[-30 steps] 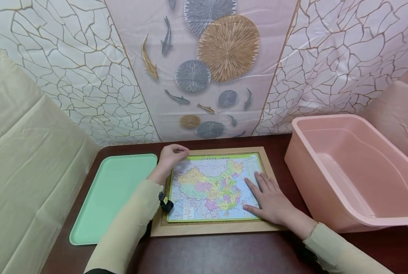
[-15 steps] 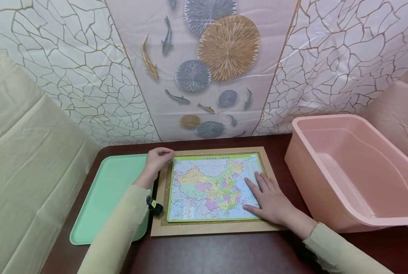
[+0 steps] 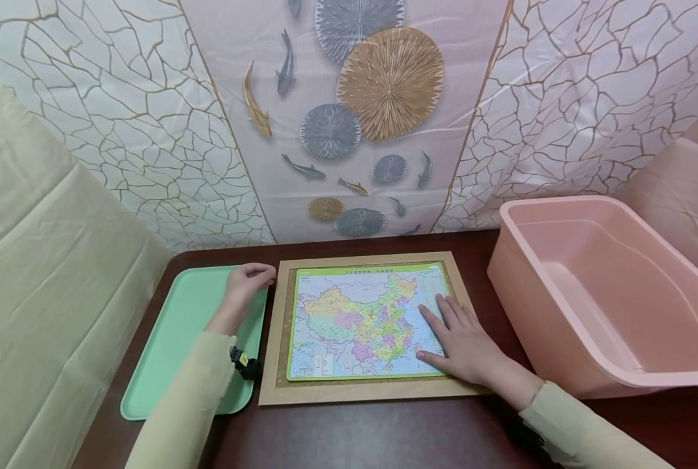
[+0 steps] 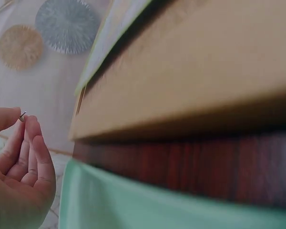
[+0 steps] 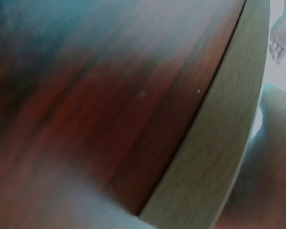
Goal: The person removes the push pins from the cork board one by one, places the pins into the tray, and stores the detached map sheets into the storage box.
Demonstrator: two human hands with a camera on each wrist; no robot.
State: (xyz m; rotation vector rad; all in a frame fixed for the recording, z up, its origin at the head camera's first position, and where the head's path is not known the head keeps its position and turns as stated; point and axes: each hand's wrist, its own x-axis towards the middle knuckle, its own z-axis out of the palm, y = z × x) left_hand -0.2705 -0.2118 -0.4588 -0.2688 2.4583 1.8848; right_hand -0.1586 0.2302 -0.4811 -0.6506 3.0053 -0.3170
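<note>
A colourful map sheet [image 3: 354, 326] with a green border lies on a wood-framed cork board [image 3: 378, 391]. My right hand [image 3: 466, 342] rests on the map's right side, fingers spread. My left hand [image 3: 243, 290] is over the green tray [image 3: 173, 339], left of the board. Between its thumb and index fingertips, in the left wrist view, it pinches a tiny metal thumbtack [image 4: 22, 116] with its point sticking up. The head view is too coarse to show the tack. The right wrist view mostly shows the table and the board's frame.
A large pink tub [image 3: 560, 312] stands close to the board's right side. Dark reddish table [image 3: 349, 433] runs along the front. Patterned cloth [image 3: 354, 163] hangs behind the table.
My left hand has moved left and slightly down, from the map's upper left corner, past the frame, to over the green tray. My right hand has stayed on the map.
</note>
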